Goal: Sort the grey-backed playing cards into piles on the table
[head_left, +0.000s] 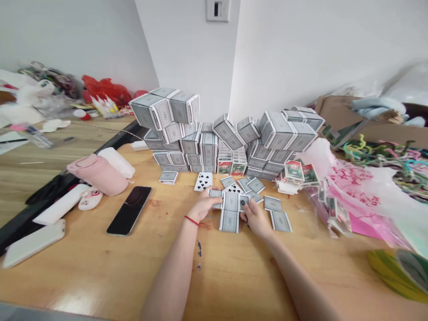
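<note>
Grey-backed playing cards form a cross-like shape in front of me, with one card projecting at each side. My left hand, a red string at its wrist, pinches the left side card between thumb and fingers. The right side card is gripped by my right hand, whose thumb presses on its face. Just behind lie a face-up spade card, another partly covered spade card and several loose face-down cards. Two more cards overlap to the right of my right hand.
Behind the loose cards stand stacked blocks of folded cards. A black phone, pink pouch and white phone-like slab lie left. Card boxes, pink-white plastic bags and yellow-green tape are right.
</note>
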A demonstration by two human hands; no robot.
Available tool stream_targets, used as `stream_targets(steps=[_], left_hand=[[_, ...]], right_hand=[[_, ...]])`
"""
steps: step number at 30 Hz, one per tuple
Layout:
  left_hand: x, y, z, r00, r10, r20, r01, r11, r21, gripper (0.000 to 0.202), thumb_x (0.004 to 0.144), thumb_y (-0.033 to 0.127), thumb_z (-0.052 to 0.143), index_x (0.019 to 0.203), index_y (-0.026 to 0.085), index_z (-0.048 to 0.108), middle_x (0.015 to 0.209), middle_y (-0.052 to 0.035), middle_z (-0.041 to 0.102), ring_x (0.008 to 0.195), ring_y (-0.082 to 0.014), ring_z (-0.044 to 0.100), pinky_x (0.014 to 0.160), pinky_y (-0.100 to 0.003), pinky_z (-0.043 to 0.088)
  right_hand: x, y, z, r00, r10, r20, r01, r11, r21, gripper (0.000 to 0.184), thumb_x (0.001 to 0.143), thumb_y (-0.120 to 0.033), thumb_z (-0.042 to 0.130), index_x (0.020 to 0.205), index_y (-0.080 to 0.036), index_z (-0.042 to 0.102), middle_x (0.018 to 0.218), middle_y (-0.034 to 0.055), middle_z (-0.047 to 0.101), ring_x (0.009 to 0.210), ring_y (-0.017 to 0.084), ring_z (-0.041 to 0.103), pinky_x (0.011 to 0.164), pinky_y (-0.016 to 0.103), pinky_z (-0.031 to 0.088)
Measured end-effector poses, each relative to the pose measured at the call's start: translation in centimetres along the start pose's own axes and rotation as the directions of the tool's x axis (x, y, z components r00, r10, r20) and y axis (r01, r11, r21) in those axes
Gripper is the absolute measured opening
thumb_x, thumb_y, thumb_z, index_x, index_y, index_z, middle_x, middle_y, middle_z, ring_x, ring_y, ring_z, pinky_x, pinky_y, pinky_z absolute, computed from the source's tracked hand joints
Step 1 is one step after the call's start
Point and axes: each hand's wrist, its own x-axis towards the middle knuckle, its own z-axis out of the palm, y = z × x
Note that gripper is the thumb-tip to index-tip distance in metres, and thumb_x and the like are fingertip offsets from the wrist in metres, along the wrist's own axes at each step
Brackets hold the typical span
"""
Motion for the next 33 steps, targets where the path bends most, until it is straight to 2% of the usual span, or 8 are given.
stream_targets(steps=[12, 20, 23, 27, 33], left_hand=[[-0.21, 0.02, 0.51, 1.0, -0.006, -0.005, 0.006, 1.0, -0.016, 0.04, 0.052, 0.008, 0.066, 0.087, 0.016, 0.049, 0.067, 0.0015, 0.058, 0.053, -0.009, 0.055, 0.051, -0.021, 0.044], [0.14, -0.28, 0.29, 0.999, 0.049, 0.022, -0.049, 0.999, -0.001, 0.041, 0.051, 0.01, 0.068, 0.088, 0.015, 0.051, 0.07, -0.0001, 0.059, 0.057, -0.0096, 0.056, 0.052, -0.021, 0.044], [-0.19, -0.1, 0.07, 0.996, 0.069, 0.058, -0.069, 0.998, -0.011, 0.041, 0.053, 0.012, 0.067, 0.091, 0.016, 0.052, 0.075, -0.0011, 0.059, 0.06, -0.0103, 0.056, 0.053, -0.021, 0.044], [-0.67, 0.24, -0.01, 0.987, 0.072, 0.14, -0.066, 0.997, -0.047, 0.039, 0.057, 0.018, 0.066, 0.094, 0.017, 0.052, 0.083, -0.0017, 0.059, 0.065, -0.0112, 0.057, 0.054, -0.022, 0.045], [-0.04, -0.67, 0.48, 0.979, 0.203, 0.02, -0.204, 0.976, 0.08, 0.045, 0.048, 0.016, 0.073, 0.089, 0.016, 0.053, 0.083, -0.0009, 0.059, 0.065, -0.0091, 0.054, 0.057, -0.019, 0.042]], right_hand=[[0.13, -0.47, 0.09, 0.998, 0.008, 0.058, -0.013, 0.996, 0.083, 0.033, 0.076, -0.054, 0.043, 0.074, -0.022, 0.036, 0.043, -0.0115, 0.026, 0.032, 0.005, 0.024, 0.031, 0.016, 0.021], [0.25, 0.35, -0.58, 0.994, 0.07, 0.081, -0.079, 0.991, 0.11, 0.032, 0.078, -0.054, 0.04, 0.077, -0.022, 0.034, 0.038, -0.0097, 0.046, 0.024, 0.007, 0.038, 0.025, 0.015, 0.024], [0.32, 0.29, -0.68, 0.992, 0.071, 0.103, -0.082, 0.991, 0.108, 0.033, 0.078, -0.054, 0.041, 0.077, -0.022, 0.033, 0.039, -0.0091, 0.048, 0.025, 0.008, 0.041, 0.025, 0.015, 0.026], [0.31, 0.13, -0.56, 0.995, 0.068, 0.071, -0.073, 0.995, 0.061, 0.035, 0.076, -0.056, 0.041, 0.076, -0.022, 0.032, 0.038, -0.0097, 0.047, 0.024, 0.008, 0.04, 0.025, 0.015, 0.026], [0.22, 0.19, -0.5, 0.999, 0.042, 0.031, -0.042, 0.999, 0.023, 0.032, 0.079, -0.054, 0.039, 0.08, -0.022, 0.036, 0.035, -0.0117, 0.04, 0.023, 0.007, 0.033, 0.025, 0.016, 0.023]])
